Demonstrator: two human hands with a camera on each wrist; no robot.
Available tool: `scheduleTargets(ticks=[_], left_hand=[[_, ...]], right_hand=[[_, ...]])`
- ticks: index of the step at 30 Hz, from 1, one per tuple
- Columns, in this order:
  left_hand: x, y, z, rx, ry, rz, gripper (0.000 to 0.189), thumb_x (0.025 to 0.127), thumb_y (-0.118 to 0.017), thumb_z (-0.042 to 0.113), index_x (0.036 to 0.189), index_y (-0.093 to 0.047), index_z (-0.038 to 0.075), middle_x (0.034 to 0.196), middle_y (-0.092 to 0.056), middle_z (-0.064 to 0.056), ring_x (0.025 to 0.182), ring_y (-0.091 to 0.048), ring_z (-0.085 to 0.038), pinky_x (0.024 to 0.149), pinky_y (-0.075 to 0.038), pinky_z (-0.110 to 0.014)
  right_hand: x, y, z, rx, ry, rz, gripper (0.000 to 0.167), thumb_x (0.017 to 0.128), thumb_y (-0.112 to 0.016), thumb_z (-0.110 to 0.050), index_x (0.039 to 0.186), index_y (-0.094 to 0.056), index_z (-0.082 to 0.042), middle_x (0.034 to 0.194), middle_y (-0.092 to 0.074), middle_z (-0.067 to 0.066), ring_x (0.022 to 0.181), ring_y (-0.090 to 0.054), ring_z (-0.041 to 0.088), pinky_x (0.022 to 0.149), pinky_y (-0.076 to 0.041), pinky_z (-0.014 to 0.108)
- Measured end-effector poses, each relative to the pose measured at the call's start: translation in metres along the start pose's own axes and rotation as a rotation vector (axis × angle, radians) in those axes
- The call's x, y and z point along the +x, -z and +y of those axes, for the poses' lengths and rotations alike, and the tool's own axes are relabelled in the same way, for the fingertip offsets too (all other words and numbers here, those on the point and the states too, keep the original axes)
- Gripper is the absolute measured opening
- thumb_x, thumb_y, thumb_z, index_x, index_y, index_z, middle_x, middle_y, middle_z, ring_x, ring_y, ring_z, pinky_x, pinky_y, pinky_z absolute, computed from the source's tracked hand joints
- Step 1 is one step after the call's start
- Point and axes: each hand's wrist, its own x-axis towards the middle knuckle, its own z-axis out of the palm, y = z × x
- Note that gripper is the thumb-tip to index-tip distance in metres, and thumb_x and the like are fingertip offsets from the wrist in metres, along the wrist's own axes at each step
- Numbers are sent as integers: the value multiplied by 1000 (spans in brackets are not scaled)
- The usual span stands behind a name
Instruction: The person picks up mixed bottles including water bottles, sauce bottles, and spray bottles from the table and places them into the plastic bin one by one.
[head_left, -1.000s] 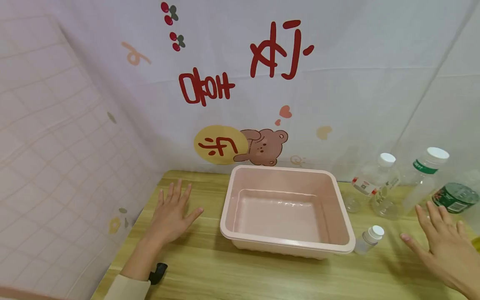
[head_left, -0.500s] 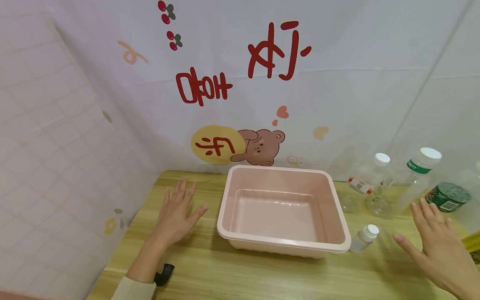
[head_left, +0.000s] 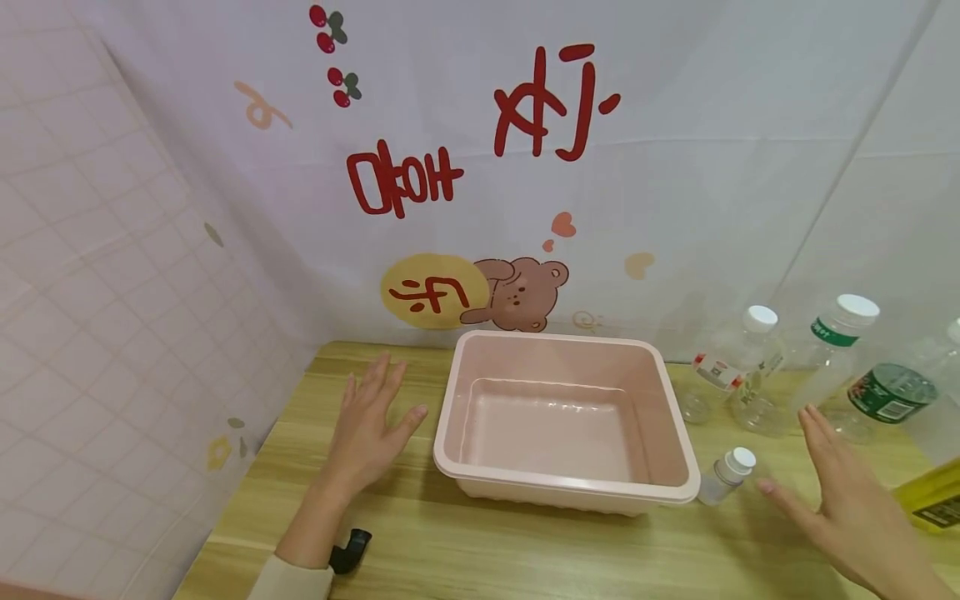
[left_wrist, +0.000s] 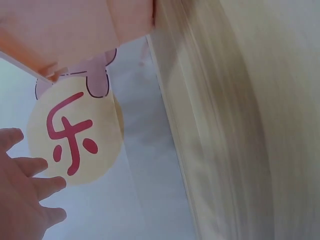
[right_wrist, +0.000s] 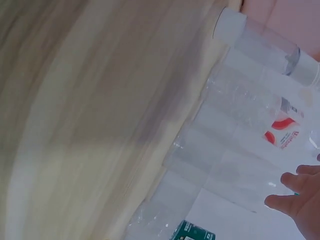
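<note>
Fingers loosely extended and holding nothing, a person's left hand [head_left: 367,433] hangs beside a pink basin [head_left: 562,485] at the middle of a wood-grain table [head_left: 465,550]; the right hand [head_left: 855,508], equally empty, hangs at the far side, its thumb near a small white-capped bottle [head_left: 726,475] just off the basin's right front corner. From here, that bottle looks the likeliest casualty: light and narrow, it could topple at a careless brush of the thumb. Beyond the fingertips crowd a red-labelled bottle [head_left: 722,372], a green-necked bottle [head_left: 825,358] and a green-labelled bottle [head_left: 892,393], seemingly empty and packed closely enough that one knock could tip its neighbours. A yellow container [head_left: 933,498] near the right wrist might catch an outward swing, while a dark curved object [head_left: 351,552] by the left forearm could be nudged by the sleeve.
</note>
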Motion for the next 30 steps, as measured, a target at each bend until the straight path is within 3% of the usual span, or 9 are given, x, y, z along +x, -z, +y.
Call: scheduleTargets(ticks=[3, 6, 10, 17, 24, 26, 28, 30], left_hand=[[1, -1, 3, -29, -2, 20, 75, 100, -69, 42, 160, -43, 5, 170, -27, -18, 157, -22, -39, 128, -2, -59], [3, -2, 7, -61, -12, 43, 72, 99, -70, 38, 158, -46, 5, 169, -30, -18, 157, -24, -39, 128, -6, -61], [5, -4, 13, -126, -35, 63, 68, 99, -73, 33, 155, -49, 3, 168, -33, -18, 155, -27, -41, 125, -16, -66], [8, -7, 24, -233, -15, 7, 67, 99, -74, 33, 157, -50, 9, 168, -36, -9, 153, -32, -41, 122, -24, -67], [8, -11, 29, -251, -46, -5, 59, 102, -70, 33, 153, -54, 9, 163, -45, -6, 152, -36, -37, 122, -28, -64], [8, -11, 30, -259, -62, 1, 55, 103, -68, 30, 152, -56, 9, 161, -48, -6, 150, -40, -36, 122, -29, -62], [9, -12, 30, -269, -78, 11, 51, 104, -68, 28, 150, -58, 8, 158, -51, -5, 148, -44, -35, 121, -33, -61], [9, -13, 30, -283, -93, 23, 47, 104, -67, 25, 148, -61, 9, 155, -54, -7, 145, -48, -34, 118, -37, -61]], right_hand=[[-1, -3, -7, 32, -40, -27, 108, 93, -81, -34, 168, -9, -4, 170, -10, 30, 149, -16, 62, 113, -9, 82], [-1, -6, -12, 33, -72, -50, 108, 92, -82, -36, 168, -11, -6, 168, -17, 34, 140, -27, 68, 97, -27, 88], [0, -6, -16, 14, -102, -70, 109, 89, -84, -39, 168, -15, -9, 162, -28, 36, 122, -44, 71, 73, -39, 84], [2, -10, -22, 23, -84, -47, 109, 84, -89, -38, 166, -24, -9, 135, -56, 37, 100, -57, 69, 64, -47, 77], [3, -15, -27, 34, -88, -55, 103, 82, -91, -38, 161, -34, -5, 129, -62, 35, 102, -60, 66, 67, -49, 75], [4, -16, -29, 35, -62, -31, 100, 80, -93, -36, 158, -40, -4, 128, -64, 32, 103, -64, 59, 72, -56, 63], [4, -17, -29, 37, -33, -4, 95, 78, -94, -33, 154, -45, -4, 129, -66, 28, 102, -68, 47, 79, -59, 38], [5, -18, -29, 43, -6, 26, 91, 76, -96, -30, 150, -50, -4, 128, -68, 23, 102, -70, 25, 80, -50, 13]])
